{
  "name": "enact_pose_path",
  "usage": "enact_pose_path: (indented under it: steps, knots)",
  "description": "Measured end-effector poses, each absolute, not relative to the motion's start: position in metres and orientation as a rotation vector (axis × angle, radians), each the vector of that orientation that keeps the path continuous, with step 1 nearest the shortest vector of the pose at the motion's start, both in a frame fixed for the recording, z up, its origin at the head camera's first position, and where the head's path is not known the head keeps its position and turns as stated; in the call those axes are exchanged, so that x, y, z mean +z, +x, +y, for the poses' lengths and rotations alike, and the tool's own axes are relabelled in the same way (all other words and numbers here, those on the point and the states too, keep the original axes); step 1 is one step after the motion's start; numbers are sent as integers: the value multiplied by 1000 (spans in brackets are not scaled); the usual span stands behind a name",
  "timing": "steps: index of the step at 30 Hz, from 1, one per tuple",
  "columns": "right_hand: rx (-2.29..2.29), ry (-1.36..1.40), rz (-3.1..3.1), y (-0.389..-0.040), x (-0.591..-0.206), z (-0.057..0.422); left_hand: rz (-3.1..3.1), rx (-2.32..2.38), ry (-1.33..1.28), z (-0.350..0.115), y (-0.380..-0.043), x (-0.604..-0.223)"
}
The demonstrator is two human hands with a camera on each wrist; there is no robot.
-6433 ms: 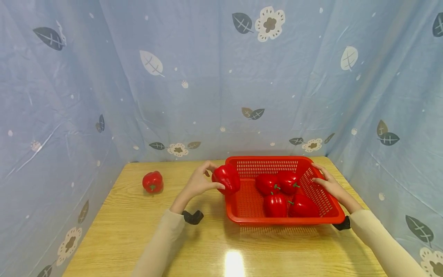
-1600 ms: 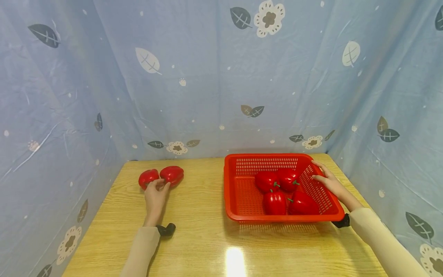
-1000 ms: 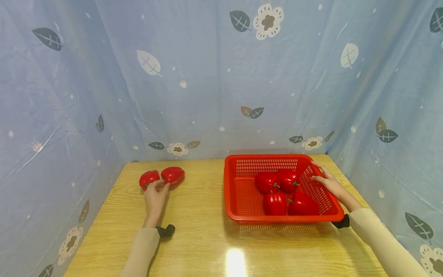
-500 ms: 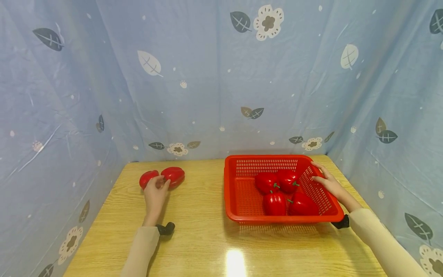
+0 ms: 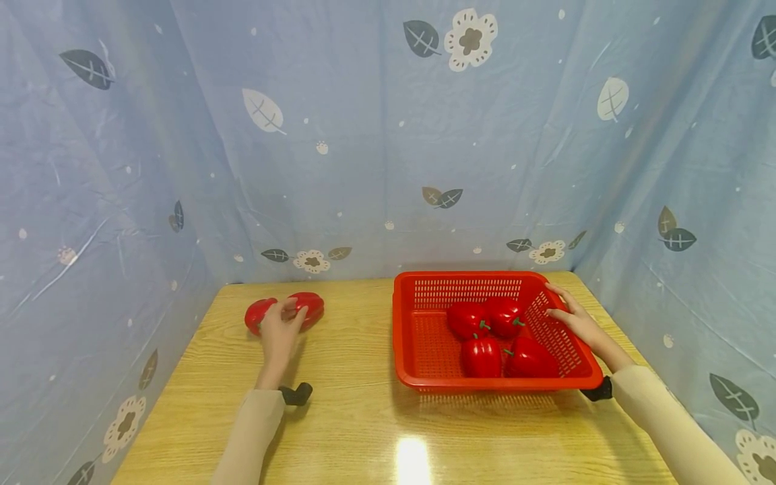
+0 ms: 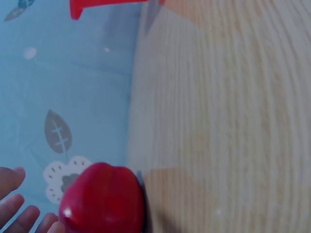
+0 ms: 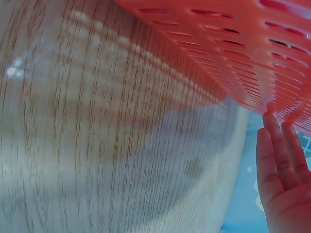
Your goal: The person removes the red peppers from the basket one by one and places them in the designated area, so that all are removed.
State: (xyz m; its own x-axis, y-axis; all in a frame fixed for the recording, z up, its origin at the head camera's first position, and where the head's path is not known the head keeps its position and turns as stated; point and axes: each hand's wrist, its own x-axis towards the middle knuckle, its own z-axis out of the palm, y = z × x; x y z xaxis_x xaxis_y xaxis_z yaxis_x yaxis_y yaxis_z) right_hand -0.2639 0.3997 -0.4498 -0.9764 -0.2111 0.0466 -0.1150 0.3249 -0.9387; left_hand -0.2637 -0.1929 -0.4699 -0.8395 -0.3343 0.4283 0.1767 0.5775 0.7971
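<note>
My left hand [image 5: 280, 335] hovers at two red bell peppers on the left of the table. One bell pepper [image 5: 257, 315] sits left of the hand; the other bell pepper [image 5: 313, 310] lies just right, partly behind the fingers. The left wrist view shows loosely spread fingers [image 6: 18, 213] beside a bell pepper [image 6: 104, 200], gripping nothing. On the right, my right hand [image 5: 583, 329] holds the side wall of a red plastic basket [image 5: 497, 384], thumb inside. Straight fingers [image 7: 279, 155] lie against the outer wall in the right wrist view.
Several red bell peppers [image 5: 482, 356] with green stems lie in the basket's middle and right part. The wooden table [image 5: 345, 424] reaches back to a blue patterned curtain [image 5: 339, 168], which also hangs at both sides.
The bell pepper my left hand held by the basket's left rim now lies beside the other one on the table. Since then that hand has shifted slightly right and away. The right hand stays put.
</note>
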Motion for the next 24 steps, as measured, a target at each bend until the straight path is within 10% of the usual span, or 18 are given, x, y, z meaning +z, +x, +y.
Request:
enact_pose_path:
  steps: [24]
  knots:
    - [-1752,-297,2467,-265,-452,402,-2352,-1314,-77,-154,-279,-456]
